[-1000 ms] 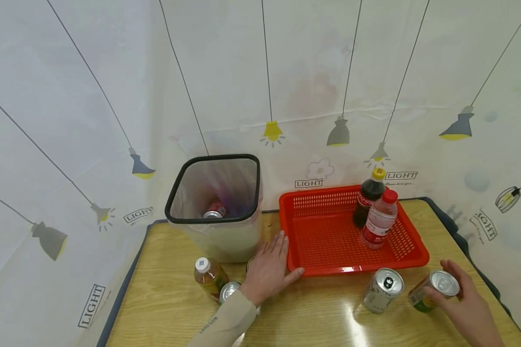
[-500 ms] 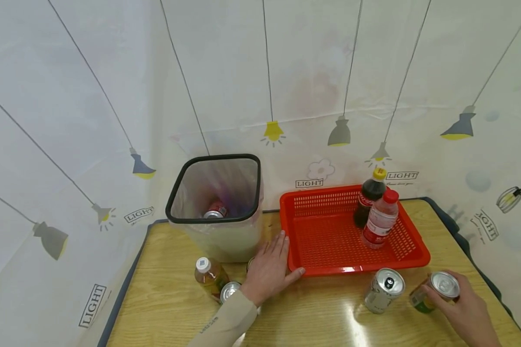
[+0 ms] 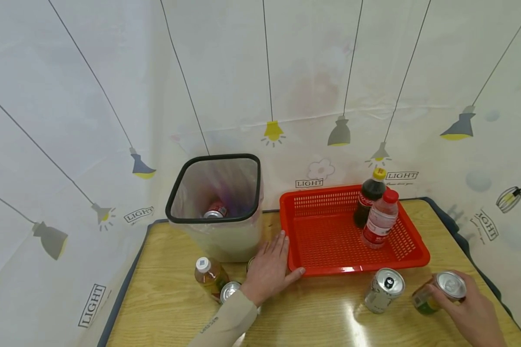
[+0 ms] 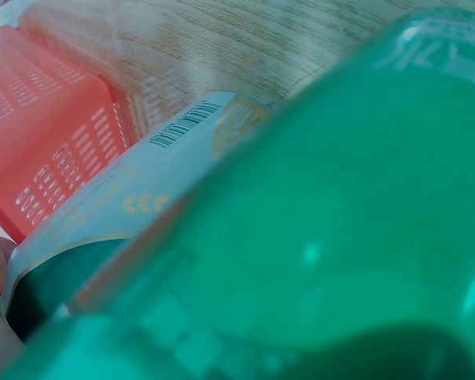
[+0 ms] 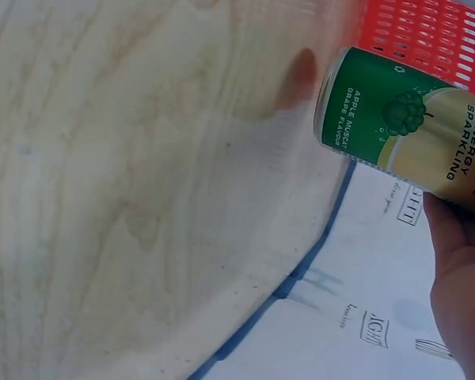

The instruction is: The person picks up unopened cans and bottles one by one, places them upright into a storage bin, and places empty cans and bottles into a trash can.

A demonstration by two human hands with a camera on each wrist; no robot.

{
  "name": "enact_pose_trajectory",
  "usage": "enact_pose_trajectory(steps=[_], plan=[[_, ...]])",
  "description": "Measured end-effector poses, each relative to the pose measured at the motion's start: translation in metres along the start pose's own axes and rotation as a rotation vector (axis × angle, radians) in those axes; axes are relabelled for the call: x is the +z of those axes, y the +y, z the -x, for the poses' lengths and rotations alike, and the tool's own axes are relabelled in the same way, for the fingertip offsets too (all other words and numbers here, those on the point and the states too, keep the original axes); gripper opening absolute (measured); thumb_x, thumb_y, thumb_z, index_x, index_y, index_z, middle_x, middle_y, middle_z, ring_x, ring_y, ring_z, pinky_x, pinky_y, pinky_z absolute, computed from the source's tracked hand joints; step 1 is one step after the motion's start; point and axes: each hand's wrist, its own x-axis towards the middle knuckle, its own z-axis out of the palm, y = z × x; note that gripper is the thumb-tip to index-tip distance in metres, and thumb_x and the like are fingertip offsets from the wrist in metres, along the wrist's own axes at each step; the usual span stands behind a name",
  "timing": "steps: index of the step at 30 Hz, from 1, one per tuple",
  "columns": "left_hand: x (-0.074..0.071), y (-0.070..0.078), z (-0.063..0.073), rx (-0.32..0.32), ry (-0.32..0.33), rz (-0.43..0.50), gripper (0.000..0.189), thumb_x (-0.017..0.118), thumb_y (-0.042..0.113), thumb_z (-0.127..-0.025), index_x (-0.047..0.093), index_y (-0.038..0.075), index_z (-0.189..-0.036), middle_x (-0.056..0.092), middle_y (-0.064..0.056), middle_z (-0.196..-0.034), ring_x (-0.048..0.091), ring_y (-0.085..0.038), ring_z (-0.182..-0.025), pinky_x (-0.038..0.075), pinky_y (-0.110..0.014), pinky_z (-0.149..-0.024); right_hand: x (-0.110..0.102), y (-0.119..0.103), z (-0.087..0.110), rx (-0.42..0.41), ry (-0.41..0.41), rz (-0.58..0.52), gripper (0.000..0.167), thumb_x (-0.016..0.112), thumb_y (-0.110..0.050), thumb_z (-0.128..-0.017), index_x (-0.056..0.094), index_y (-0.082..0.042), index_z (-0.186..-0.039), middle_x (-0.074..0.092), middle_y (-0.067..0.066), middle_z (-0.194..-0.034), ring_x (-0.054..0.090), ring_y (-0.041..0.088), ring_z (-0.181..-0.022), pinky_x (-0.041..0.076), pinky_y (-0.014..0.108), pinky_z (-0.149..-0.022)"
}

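Observation:
At the right of the head view, my right hand [image 3: 477, 308] grips a green and gold energy drink can [image 3: 443, 291] between thumb and fingers. The same can [image 5: 412, 127] shows its grape picture in the right wrist view. Just left of it stands a silver-white can [image 3: 384, 291]. My left hand [image 3: 267, 272] lies with straight fingers, fingertips at the left edge of a red plastic basket [image 3: 325, 272]. Around that hand are an amber bottle with a white cap [image 3: 210, 277], a silver-topped can [image 3: 230, 291] and another can mostly hidden behind it. The left wrist view shows a pale can [image 4: 158, 174] behind a blurred green container [image 4: 340, 214].
A lined bin with a black rim [image 3: 212, 220] stands at back left, a red can [image 3: 215, 210] inside. In the basket stand a cola bottle [image 3: 366, 197] and a red-capped bottle [image 3: 381, 219]. A patterned sheet [image 3: 312, 96] hangs behind the wooden table [image 3: 321, 318].
My right hand has closed round the green and gold can and moved it slightly to the right. The left hand and the other things have stayed put.

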Motion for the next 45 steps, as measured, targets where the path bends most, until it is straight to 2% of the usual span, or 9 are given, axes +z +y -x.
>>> enact_pose_trajectory(steps=[3, 6, 17, 20, 22, 24, 27, 42, 45], plan=[[0.0, 0.0, 0.0, 0.0, 0.001, -0.002, 0.098, 0.027, 0.078, -0.099, 0.028, 0.004, -0.163, 0.02, -0.012, -0.171, 0.031, -0.027, -0.154, 0.028, -0.047, -0.123, -0.004, -0.002, 0.001, -0.04, 0.036, 0.002, 0.076, 0.071, -0.039, -0.099, 0.036, 0.016, -0.137, 0.054, 0.04, -0.118, 0.063, 0.051, -0.096, 0.054, 0.028, -0.061], [0.0, 0.0, 0.0, -0.002, -0.003, 0.0, 0.097, 0.029, 0.078, -0.099, 0.028, 0.005, -0.163, 0.02, -0.012, -0.171, 0.031, -0.027, -0.154, 0.028, -0.047, -0.123, -0.01, -0.008, 0.001, -0.079, 0.079, 0.01, 0.072, 0.073, -0.035, -0.098, 0.038, 0.016, -0.134, 0.055, 0.039, -0.115, 0.063, 0.047, -0.09, 0.041, 0.015, -0.055], [-0.002, 0.0, -0.002, -0.005, -0.006, 0.016, 0.096, 0.034, 0.075, -0.1, 0.028, 0.004, -0.163, 0.02, -0.012, -0.171, 0.03, -0.028, -0.154, 0.027, -0.048, -0.123, -0.039, -0.037, 0.001, -0.199, 0.178, 0.022, 0.066, 0.078, -0.027, -0.095, 0.043, 0.014, -0.132, 0.059, 0.04, -0.113, 0.064, 0.052, -0.088, 0.039, 0.011, -0.053], [-0.003, 0.001, -0.002, -0.004, -0.012, 0.013, 0.095, 0.033, 0.076, -0.1, 0.027, 0.005, -0.163, 0.02, -0.012, -0.171, 0.03, -0.027, -0.154, 0.027, -0.048, -0.123, -0.044, -0.045, 0.001, -0.227, 0.2, 0.006, 0.065, 0.079, -0.025, -0.094, 0.044, 0.011, -0.135, 0.06, 0.038, -0.115, 0.066, 0.038, -0.087, 0.038, 0.006, -0.055], [-0.003, 0.001, -0.002, -0.006, -0.017, 0.019, 0.095, 0.035, 0.075, -0.1, 0.027, 0.005, -0.164, 0.019, -0.012, -0.171, 0.029, -0.027, -0.154, 0.027, -0.048, -0.123, -0.046, -0.052, 0.0, -0.249, 0.218, -0.002, 0.063, 0.079, -0.024, -0.094, 0.045, 0.009, -0.136, 0.061, 0.036, -0.117, 0.064, 0.012, -0.085, 0.037, 0.003, -0.057], [-0.003, 0.0, -0.002, -0.007, -0.015, 0.028, 0.094, 0.038, 0.074, -0.1, 0.028, 0.005, -0.163, 0.02, -0.012, -0.171, 0.029, -0.027, -0.154, 0.026, -0.049, -0.123, -0.048, -0.059, -0.001, -0.273, 0.235, -0.014, 0.062, 0.08, -0.023, -0.093, 0.047, 0.007, -0.135, 0.062, 0.034, -0.117, 0.052, -0.01, -0.084, 0.037, 0.002, -0.058], [-0.002, 0.0, -0.001, -0.01, -0.016, 0.031, 0.094, 0.04, 0.073, -0.1, 0.027, 0.005, -0.163, 0.019, -0.012, -0.171, 0.029, -0.028, -0.154, 0.026, -0.049, -0.124, -0.052, -0.071, -0.005, -0.298, 0.255, -0.043, 0.06, 0.08, -0.022, -0.093, 0.048, 0.006, -0.135, 0.063, 0.033, -0.117, 0.036, -0.025, -0.085, 0.038, 0.005, -0.057], [0.002, 0.0, -0.001, 0.005, 0.012, 0.007, 0.095, 0.036, 0.075, -0.1, 0.029, 0.004, -0.163, 0.021, -0.013, -0.17, 0.033, -0.028, -0.153, 0.029, -0.049, -0.122, -0.044, -0.098, -0.039, -0.324, 0.233, -0.134, 0.061, 0.078, -0.024, -0.094, 0.047, 0.008, -0.136, 0.057, 0.028, -0.12, 0.041, -0.01, -0.082, 0.037, 0.007, -0.064], [0.002, 0.0, -0.001, 0.004, 0.01, 0.006, 0.094, 0.036, 0.074, -0.1, 0.029, 0.004, -0.163, 0.021, -0.013, -0.17, 0.032, -0.028, -0.153, 0.029, -0.049, -0.122, -0.038, -0.1, -0.046, -0.319, 0.206, -0.137, 0.063, 0.076, -0.026, -0.096, 0.045, 0.009, -0.138, 0.058, 0.029, -0.12, 0.047, 0.002, -0.084, 0.037, 0.009, -0.066]])
